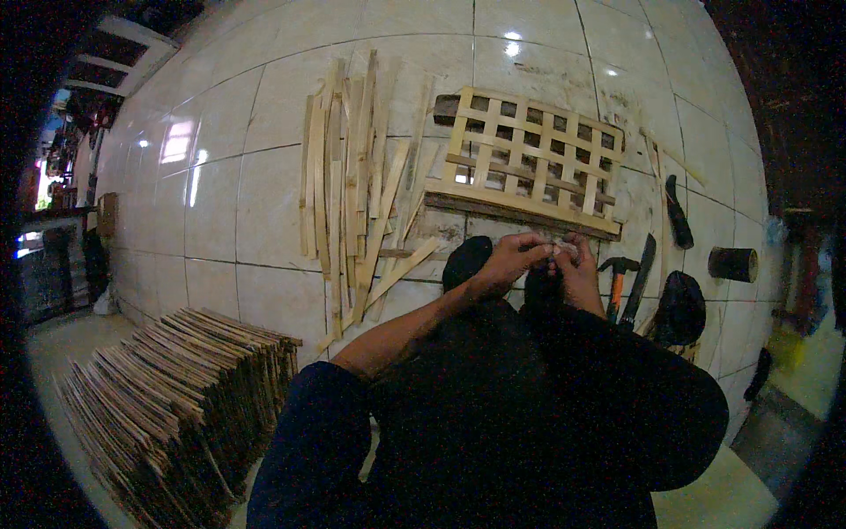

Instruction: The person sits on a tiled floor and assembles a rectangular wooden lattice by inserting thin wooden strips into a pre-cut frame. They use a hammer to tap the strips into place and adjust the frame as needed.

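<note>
My left hand (513, 263) and my right hand (579, 271) meet close to my body, fingertips pinched together. Between them is something small and pale that I cannot make out. Just beyond the hands lies a woven lattice panel (539, 152) of light flat strips, resting on dark wooden bars (520, 217). Neither hand touches it. To the right of my right hand, a hammer (618, 280) with an orange handle lies beside a long dark blade (641, 278).
Loose bamboo-like strips (359, 167) lie spread on the tiled floor (273, 115) at left. A large stack of thin slatted pieces (176, 397) stands at lower left. On the right are a dark curved object (678, 212), a dark cylinder (733, 264) and a black rounded object (680, 309).
</note>
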A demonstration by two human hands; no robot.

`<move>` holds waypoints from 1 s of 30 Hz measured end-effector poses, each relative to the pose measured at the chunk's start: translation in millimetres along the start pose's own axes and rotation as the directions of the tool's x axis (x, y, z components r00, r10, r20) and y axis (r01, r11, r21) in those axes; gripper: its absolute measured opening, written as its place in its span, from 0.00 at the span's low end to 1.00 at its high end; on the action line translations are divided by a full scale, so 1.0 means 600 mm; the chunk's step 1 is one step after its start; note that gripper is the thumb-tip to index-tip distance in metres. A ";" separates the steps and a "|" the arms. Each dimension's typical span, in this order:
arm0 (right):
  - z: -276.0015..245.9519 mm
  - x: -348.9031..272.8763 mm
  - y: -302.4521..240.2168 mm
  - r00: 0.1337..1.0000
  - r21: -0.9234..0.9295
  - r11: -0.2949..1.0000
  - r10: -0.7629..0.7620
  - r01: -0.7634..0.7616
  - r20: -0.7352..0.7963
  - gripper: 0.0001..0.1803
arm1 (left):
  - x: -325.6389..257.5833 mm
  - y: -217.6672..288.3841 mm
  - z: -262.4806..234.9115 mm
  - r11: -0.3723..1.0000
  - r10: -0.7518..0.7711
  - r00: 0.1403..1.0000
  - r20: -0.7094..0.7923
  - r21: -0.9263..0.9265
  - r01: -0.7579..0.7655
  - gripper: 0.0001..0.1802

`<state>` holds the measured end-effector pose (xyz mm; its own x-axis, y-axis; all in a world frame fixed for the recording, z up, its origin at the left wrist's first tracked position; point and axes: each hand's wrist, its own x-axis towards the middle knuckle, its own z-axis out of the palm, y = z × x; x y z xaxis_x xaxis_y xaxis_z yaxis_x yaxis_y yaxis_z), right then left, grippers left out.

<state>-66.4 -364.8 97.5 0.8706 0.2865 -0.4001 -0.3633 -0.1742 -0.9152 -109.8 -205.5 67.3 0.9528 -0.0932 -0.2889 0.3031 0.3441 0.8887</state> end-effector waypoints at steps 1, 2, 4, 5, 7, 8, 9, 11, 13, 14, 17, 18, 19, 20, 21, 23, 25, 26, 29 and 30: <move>-0.002 0.002 0.006 0.998 -0.019 0.998 0.055 -0.055 0.015 0.18 | -0.004 0.007 0.001 0.999 -0.023 1.000 -0.018 -0.043 0.022 0.15; -0.008 0.003 0.012 0.993 -0.040 0.993 0.110 -0.109 0.029 0.20 | -0.010 0.013 0.003 0.995 -0.046 0.998 -0.035 -0.086 0.043 0.13; -0.007 0.005 0.003 0.996 -0.278 0.959 0.078 -0.063 0.043 0.22 | -0.018 0.024 -0.002 1.000 0.006 0.992 -0.122 0.008 -0.005 0.10; -0.002 0.006 -0.014 0.998 -0.479 0.877 -0.009 0.039 0.064 0.22 | -0.022 0.030 -0.010 0.987 0.088 0.979 -0.183 0.149 -0.061 0.08; 0.013 0.015 -0.035 0.942 -0.709 0.625 -0.271 0.327 0.196 0.18 | -0.032 0.038 -0.039 0.839 0.413 0.869 -0.271 0.484 -0.248 0.07; 0.024 0.023 -0.041 0.855 -0.736 0.469 -0.427 0.488 0.295 0.15 | -0.036 0.038 -0.067 0.665 0.628 0.738 -0.249 0.665 -0.341 0.07; 0.035 0.033 -0.048 0.732 -0.737 0.281 -0.552 0.615 0.400 0.11 | -0.041 0.038 -0.097 0.445 0.802 0.571 -0.174 0.812 -0.379 0.08; 0.069 0.061 -0.063 0.607 -0.703 0.077 -0.575 0.707 0.549 0.16 | -0.058 0.051 -0.161 0.470 0.755 0.600 -0.265 0.857 -0.213 0.09; 0.099 0.081 -0.074 0.559 -0.686 -0.056 -0.534 0.725 0.634 0.22 | -0.064 0.070 -0.207 0.353 0.793 0.573 -0.208 0.923 -0.153 0.09; 0.114 0.089 -0.071 0.571 -0.692 -0.079 -0.501 0.718 0.650 0.25 | -0.066 0.075 -0.225 0.294 0.809 0.559 -0.181 0.949 -0.117 0.09; 0.136 0.113 -0.051 0.575 -0.680 -0.116 -0.444 0.724 0.687 0.31 | -0.062 0.061 -0.267 0.214 0.735 0.674 -0.073 0.968 -0.128 0.08; 0.139 0.120 -0.046 0.571 -0.673 -0.121 -0.433 0.730 0.697 0.33 | -0.058 0.053 -0.275 0.202 0.715 0.697 -0.054 0.970 -0.133 0.08; 0.143 0.119 -0.044 0.577 -0.673 -0.106 -0.427 0.732 0.696 0.33 | -0.059 0.048 -0.278 0.194 0.689 0.724 -0.037 0.972 -0.135 0.08; 0.144 0.119 -0.043 0.585 -0.674 -0.090 -0.423 0.733 0.693 0.33 | -0.060 0.042 -0.281 0.185 0.661 0.750 -0.019 0.973 -0.138 0.08; 0.147 0.118 -0.043 0.592 -0.676 -0.074 -0.418 0.733 0.689 0.33 | -0.063 0.037 -0.286 0.176 0.664 0.748 -0.012 0.974 -0.141 0.08; 0.150 0.110 -0.042 0.613 -0.692 -0.056 -0.416 0.720 0.671 0.28 | -0.064 0.040 -0.286 0.161 0.670 0.742 0.013 0.974 -0.163 0.08; 0.151 0.107 -0.041 0.634 -0.705 -0.042 -0.401 0.708 0.661 0.26 | -0.063 0.036 -0.288 0.165 0.635 0.772 0.000 0.977 -0.135 0.11; 0.151 0.108 -0.041 0.644 -0.709 -0.036 -0.387 0.704 0.660 0.26 | -0.063 0.036 -0.288 0.163 0.619 0.785 -0.007 0.979 -0.120 0.13; 0.152 0.106 -0.049 0.664 -0.713 -0.001 -0.366 0.701 0.652 0.27 | -0.060 0.043 -0.275 0.465 0.622 0.759 -0.193 0.871 -0.160 0.19; 0.152 0.106 -0.050 0.668 -0.713 0.014 -0.362 0.701 0.650 0.27 | -0.059 0.049 -0.274 0.552 0.554 0.796 -0.243 0.823 -0.132 0.19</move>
<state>-30.6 -255.4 95.5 0.4974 0.8669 0.0331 0.8419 -0.4732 -0.2593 -137.1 -38.4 45.3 0.9226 0.3437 0.1752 0.0551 -0.5668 0.8220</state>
